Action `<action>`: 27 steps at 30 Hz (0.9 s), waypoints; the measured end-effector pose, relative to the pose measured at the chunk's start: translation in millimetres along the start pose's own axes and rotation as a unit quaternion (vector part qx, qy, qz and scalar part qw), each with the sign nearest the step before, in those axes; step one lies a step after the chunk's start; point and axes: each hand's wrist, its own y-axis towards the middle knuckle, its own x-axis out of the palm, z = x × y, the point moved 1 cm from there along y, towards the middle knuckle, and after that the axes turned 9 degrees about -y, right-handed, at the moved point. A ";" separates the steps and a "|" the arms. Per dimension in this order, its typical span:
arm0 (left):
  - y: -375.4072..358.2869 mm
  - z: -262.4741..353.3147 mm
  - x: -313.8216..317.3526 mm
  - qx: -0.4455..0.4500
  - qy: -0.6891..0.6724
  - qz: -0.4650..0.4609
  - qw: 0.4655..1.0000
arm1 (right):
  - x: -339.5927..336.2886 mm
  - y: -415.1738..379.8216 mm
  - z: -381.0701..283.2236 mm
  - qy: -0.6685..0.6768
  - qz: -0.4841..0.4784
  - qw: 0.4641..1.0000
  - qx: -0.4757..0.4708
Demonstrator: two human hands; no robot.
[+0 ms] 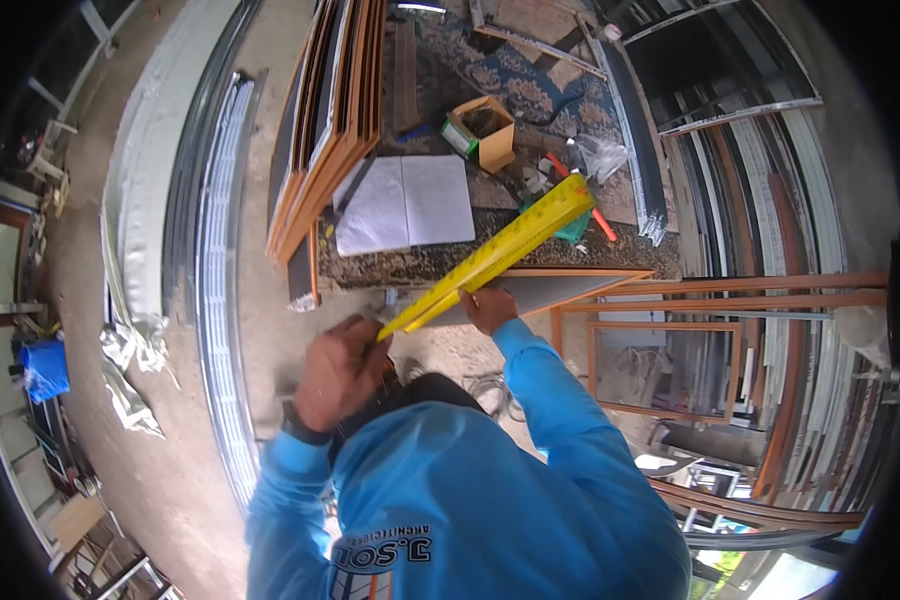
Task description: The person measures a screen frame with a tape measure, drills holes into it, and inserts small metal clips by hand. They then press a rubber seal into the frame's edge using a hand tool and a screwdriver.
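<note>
A yellow tape measure (pixel 515 238) has its blade drawn out in a long strip, slanting from near my body up over the workbench. The blade looks doubled back at its far upper-right end. My left hand (pixel 338 372) is closed round the near end of the tape measure; its case is hidden or too dark to make out. Against the blade's lower edge, my right hand (pixel 490 309) is closed with its fingers pinching the strip. Just beyond it, an orange-brown framed panel (pixel 560 287) lies along the bench's front edge.
On the workbench (pixel 390 268) lie an open notebook (pixel 435 200), a small cardboard box (pixel 495 135) and a red-orange tool (pixel 604 224). Several framed panels (pixel 345 110) stand at its left. Long metal profiles (pixel 225 200) lie on the floor, and more are stacked at right (pixel 770 200).
</note>
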 end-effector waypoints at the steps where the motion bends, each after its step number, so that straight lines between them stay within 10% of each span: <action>1: 6.3 3.0 -3.5 0.020 0.005 0.014 1.000 | -2.6 1.0 -0.6 0.001 0.015 1.000 -0.008; 27: -79.6 -34.3 64.9 0.022 0.007 0.205 0.978 | -25.1 20.3 1.0 -0.005 -0.020 0.995 -0.097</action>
